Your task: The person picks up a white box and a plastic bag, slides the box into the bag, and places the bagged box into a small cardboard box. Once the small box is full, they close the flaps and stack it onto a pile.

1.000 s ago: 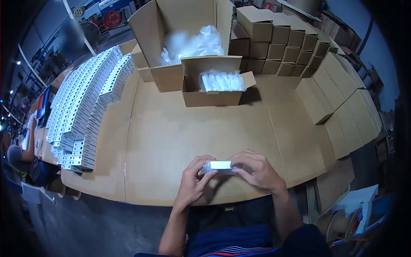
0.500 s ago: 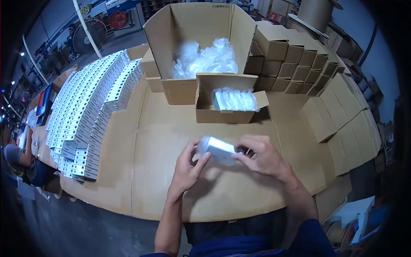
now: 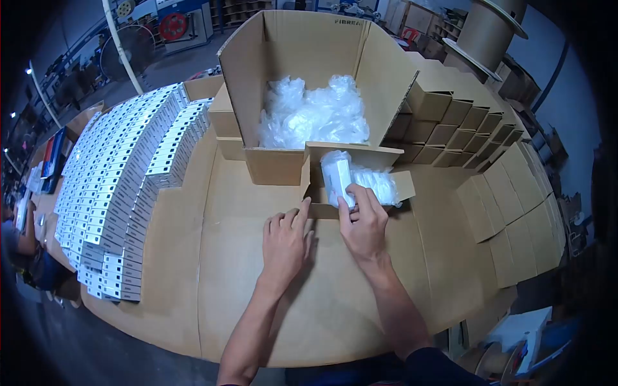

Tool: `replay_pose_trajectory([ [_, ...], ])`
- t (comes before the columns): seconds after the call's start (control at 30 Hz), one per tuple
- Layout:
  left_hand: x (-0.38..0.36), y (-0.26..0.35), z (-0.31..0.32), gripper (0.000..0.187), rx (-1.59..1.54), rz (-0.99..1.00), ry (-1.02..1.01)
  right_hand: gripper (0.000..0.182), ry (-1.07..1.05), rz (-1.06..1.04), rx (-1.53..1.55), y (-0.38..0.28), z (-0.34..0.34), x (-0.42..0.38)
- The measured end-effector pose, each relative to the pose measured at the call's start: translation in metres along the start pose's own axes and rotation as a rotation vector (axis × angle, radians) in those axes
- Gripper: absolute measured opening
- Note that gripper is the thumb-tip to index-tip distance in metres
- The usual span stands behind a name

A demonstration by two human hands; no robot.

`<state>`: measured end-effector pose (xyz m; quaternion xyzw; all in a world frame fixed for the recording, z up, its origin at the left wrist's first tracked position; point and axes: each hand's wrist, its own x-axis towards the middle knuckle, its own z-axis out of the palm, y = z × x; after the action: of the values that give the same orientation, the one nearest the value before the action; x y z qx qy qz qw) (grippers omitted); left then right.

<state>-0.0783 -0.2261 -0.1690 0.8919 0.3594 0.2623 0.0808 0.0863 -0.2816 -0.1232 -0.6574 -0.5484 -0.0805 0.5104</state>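
My right hand (image 3: 364, 220) grips a small white wrapped box (image 3: 337, 177) and holds it upright inside the small open carton (image 3: 314, 194), beside several other wrapped white boxes (image 3: 373, 182). My left hand (image 3: 286, 239) rests flat on the cardboard-covered table (image 3: 238, 283) with its fingertips at the small carton's front left corner, holding nothing. Behind stands a large open carton (image 3: 309, 58) with clear plastic bags (image 3: 314, 116) in it.
Long rows of white printed boxes (image 3: 122, 174) fill the table's left side. Stacks of closed brown cartons (image 3: 476, 122) line the back right and right edge. Another person (image 3: 22, 244) sits at far left below the table. A fan and racks stand behind.
Both hands carried the white box from the near table edge forward to the small carton. The left hand let go and now lies flat on the table; the right holds the box in the carton.
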Motion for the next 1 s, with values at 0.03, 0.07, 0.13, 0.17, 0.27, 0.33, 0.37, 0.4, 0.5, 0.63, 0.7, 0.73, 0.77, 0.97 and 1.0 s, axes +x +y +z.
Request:
replay_pose_trajectory([
  [0.03,0.001,0.0,0.001,0.073,-0.015,0.002,-0.004,0.021,-0.017,-0.027,-0.039,0.006,0.003,0.002],
  [0.07,0.001,0.0,0.002,0.072,-0.03,0.004,-0.007,0.021,-0.033,-0.054,-0.079,0.009,0.005,0.004],
  [0.13,0.003,0.001,0.001,0.069,-0.016,0.004,0.04,0.02,-0.106,-0.02,-0.134,0.01,0.007,0.008],
  [0.17,0.004,0.002,0.001,0.067,-0.008,0.005,0.063,0.02,-0.131,-0.028,-0.165,0.011,0.007,0.01],
  [0.27,0.008,0.001,-0.002,0.062,-0.053,-0.003,0.078,0.018,-0.198,0.013,-0.237,0.013,0.013,0.014],
  [0.33,0.008,0.001,-0.001,0.061,-0.045,-0.007,0.086,0.019,-0.259,0.064,-0.303,0.018,0.02,0.013],
  [0.37,0.009,0.001,0.0,0.06,-0.042,-0.007,0.091,0.018,-0.296,0.097,-0.325,0.019,0.023,0.012],
  [0.4,0.009,0.0,0.0,0.06,-0.052,-0.007,0.093,0.017,-0.298,0.127,-0.362,0.017,0.026,0.014],
  [0.5,0.008,0.0,0.002,0.058,-0.088,-0.017,0.093,0.014,-0.301,0.184,-0.467,0.017,0.039,0.021],
  [0.63,0.006,-0.001,0.004,0.06,-0.127,-0.02,0.09,0.009,-0.376,0.188,-0.498,0.021,0.039,0.018],
  [0.7,0.008,-0.001,0.003,0.063,-0.138,-0.028,0.089,0.014,-0.364,0.205,-0.477,0.011,0.028,0.016],
  [0.73,0.008,0.0,0.001,0.064,-0.145,-0.034,0.075,0.017,-0.361,0.213,-0.462,0.006,0.022,0.013],
  [0.77,0.006,0.0,0.0,0.065,-0.149,-0.041,0.059,0.028,-0.439,0.274,-0.485,0.003,0.015,0.012],
  [0.97,-0.021,-0.01,-0.032,0.078,-0.208,-0.06,-0.036,0.062,-0.175,0.14,-0.45,-0.014,0.014,-0.033],
  [1.0,-0.025,-0.02,-0.038,0.077,-0.204,-0.085,-0.004,0.071,-0.126,0.137,-0.413,-0.02,0.022,-0.039],
])
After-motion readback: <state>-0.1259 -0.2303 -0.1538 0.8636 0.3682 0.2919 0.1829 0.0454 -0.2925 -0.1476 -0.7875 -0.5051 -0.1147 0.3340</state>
